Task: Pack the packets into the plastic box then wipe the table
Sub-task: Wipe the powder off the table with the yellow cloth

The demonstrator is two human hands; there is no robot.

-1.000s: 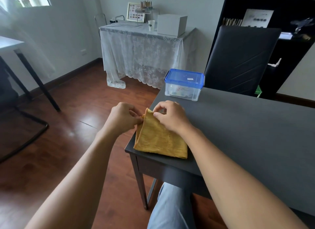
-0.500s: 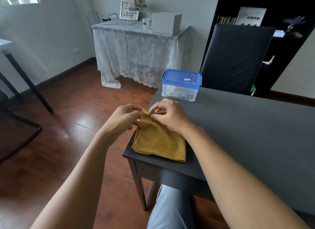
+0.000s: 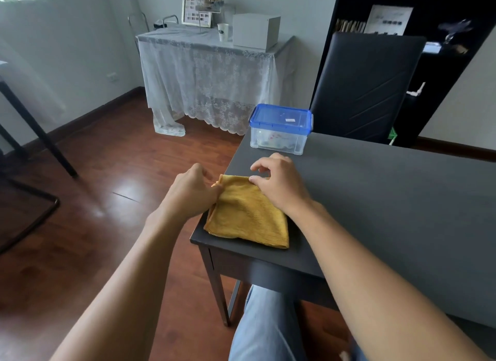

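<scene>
One head-worn wide-angle view looks forward and down from close above the table (image 3: 375,199) corner, forearms reaching in from 6 o'clock, floor at 9 o'clock, chair (image 3: 362,86) toward 1 o'clock.

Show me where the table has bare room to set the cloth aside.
Free: the wide dark table top right of the right hand, from the box to the near edge. Crowded: the near left corner, taken by the cloth and both hands, left hand included.
</scene>
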